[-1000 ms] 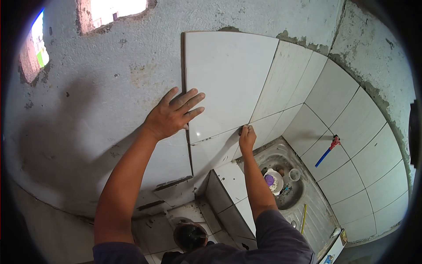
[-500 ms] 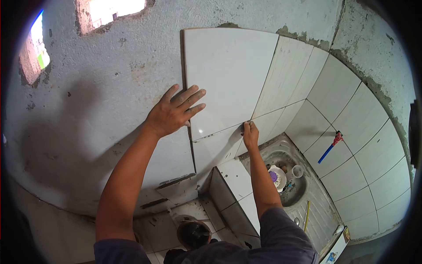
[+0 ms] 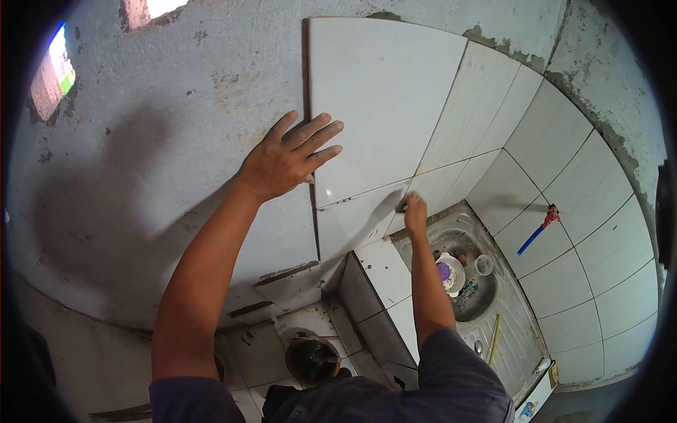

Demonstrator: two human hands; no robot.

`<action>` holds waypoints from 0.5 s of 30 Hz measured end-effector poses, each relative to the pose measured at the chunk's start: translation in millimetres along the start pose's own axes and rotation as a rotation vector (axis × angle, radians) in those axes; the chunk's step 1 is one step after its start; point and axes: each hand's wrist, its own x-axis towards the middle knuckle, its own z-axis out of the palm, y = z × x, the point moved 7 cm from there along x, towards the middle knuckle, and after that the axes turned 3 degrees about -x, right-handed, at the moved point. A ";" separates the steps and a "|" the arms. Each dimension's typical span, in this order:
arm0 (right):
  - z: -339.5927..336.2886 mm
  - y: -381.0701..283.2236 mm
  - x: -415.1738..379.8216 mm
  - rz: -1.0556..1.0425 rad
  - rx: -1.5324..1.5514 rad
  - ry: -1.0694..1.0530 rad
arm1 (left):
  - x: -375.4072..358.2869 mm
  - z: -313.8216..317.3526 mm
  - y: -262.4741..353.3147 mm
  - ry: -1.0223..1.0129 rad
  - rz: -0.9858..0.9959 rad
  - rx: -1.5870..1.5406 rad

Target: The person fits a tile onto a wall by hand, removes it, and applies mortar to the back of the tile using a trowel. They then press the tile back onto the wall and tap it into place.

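Left hand (image 3: pixel 285 161) fingers spread wide, flat across left edge of large white wall tile (image 3: pixel 384 92); right hand (image 3: pixel 414 211) fingertips pinched narrow at its lower right corner, bare plaster (image 3: pixel 141 141) left of the fingers.

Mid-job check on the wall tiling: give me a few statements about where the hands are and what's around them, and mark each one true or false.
1. The left hand lies flat, fingers spread, on the left edge of the large white tile. True.
2. The right hand holds a trowel against the wall. False: no tool shows in it; its fingertips are at the tile's lower right corner joint.
3. A blue-handled tap sticks out of the tiled wall on the right. True.
4. The metal sink below is bare. False: a bowl and a small cup sit in it.
5. The wall left of the large tile is tiled. False: it is bare grey plaster.
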 end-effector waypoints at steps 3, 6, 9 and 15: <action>2.4 104.6 -49.0 -0.207 -0.756 -0.158 | 0.8 -3.0 0.2 -0.001 0.007 -0.002; -14.5 186.5 -140.5 0.092 -1.026 -0.360 | 0.4 -5.0 0.2 -0.056 0.023 0.083; -42.1 217.1 -205.7 0.563 -1.049 -0.505 | 2.4 -8.3 -0.8 -0.018 0.036 0.000; -38.7 126.4 -126.4 0.323 -0.799 -0.250 | 6.2 -22.8 -8.7 0.067 -0.077 -0.156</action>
